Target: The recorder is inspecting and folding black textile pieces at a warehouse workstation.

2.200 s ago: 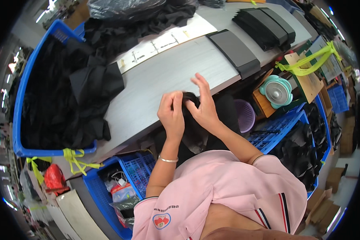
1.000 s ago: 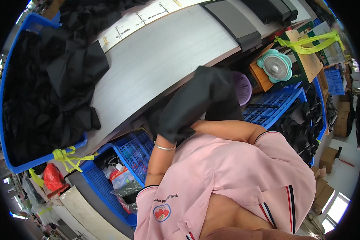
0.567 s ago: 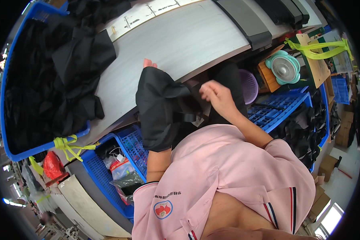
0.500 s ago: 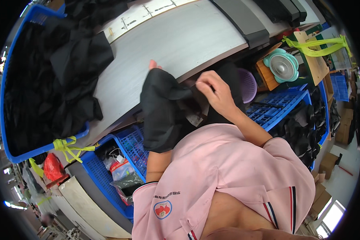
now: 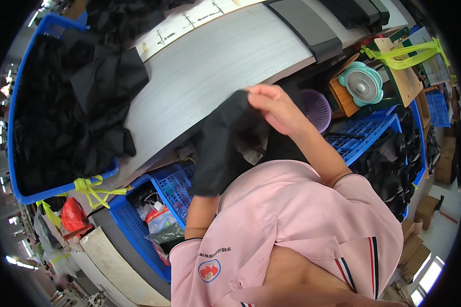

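Note:
A tube-like piece of black cloth (image 5: 215, 148) is pulled over my left forearm (image 5: 202, 217), and its lower opening rings the arm below the elbow crease. My left hand is inside the cloth, so its fingers are hidden. With thumb and fingers pressed together, my right hand (image 5: 276, 105) pinches the far end of the cloth in front of the table's near edge. Beyond both hands lies the pale grey tabletop (image 5: 210, 66).
At left, a blue basket (image 5: 18, 169) full of black cloth pieces stands on the table. Another blue basket (image 5: 138, 230) with small packets sits below. To the right are a purple basket (image 5: 316, 110), a turquoise fan (image 5: 362, 84) and a blue crate (image 5: 353, 138) beside dark cloth pieces.
My right hand has moved up and taken hold of the cloth's end. That end has swung right, and my left fingertips, which stuck out of it, are now hidden.

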### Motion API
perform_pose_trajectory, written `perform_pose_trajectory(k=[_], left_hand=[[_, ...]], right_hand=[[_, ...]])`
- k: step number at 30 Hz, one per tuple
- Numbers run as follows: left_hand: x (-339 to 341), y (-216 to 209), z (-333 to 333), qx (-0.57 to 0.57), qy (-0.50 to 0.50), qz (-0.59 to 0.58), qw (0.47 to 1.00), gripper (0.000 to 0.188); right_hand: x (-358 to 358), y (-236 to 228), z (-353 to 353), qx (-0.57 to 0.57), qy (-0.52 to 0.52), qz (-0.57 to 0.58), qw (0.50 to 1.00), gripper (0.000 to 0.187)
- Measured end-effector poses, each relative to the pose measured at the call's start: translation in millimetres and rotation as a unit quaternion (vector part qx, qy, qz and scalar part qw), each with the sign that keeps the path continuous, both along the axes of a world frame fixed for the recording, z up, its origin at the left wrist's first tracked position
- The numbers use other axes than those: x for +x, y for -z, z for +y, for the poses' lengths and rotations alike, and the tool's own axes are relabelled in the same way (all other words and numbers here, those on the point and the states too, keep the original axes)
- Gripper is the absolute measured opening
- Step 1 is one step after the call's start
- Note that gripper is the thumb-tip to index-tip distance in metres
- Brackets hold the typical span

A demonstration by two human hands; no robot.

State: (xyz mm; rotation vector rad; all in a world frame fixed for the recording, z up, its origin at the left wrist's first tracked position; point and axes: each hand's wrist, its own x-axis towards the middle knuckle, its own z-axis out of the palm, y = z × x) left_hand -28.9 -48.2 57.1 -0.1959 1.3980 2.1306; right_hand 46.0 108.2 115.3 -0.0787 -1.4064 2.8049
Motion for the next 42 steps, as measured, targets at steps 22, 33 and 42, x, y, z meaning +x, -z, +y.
perform_pose_trajectory(k=[22,33,42], left_hand=[[27,9,-5,0.223,-0.023,-0.101,0.969,0.047],[-11,17,-73,0.229,-0.02,-0.042,0.972,0.038],[-1,-1,-35,-0.028,-0.009,0.151,0.988,0.033]], right_hand=[[0,20,-7,0.688,0.248,0.255,0.632,0.05],[-15,-32,49,0.543,0.071,0.193,0.814,0.018],[-109,8,53,0.413,0.378,0.114,0.82,0.024]])
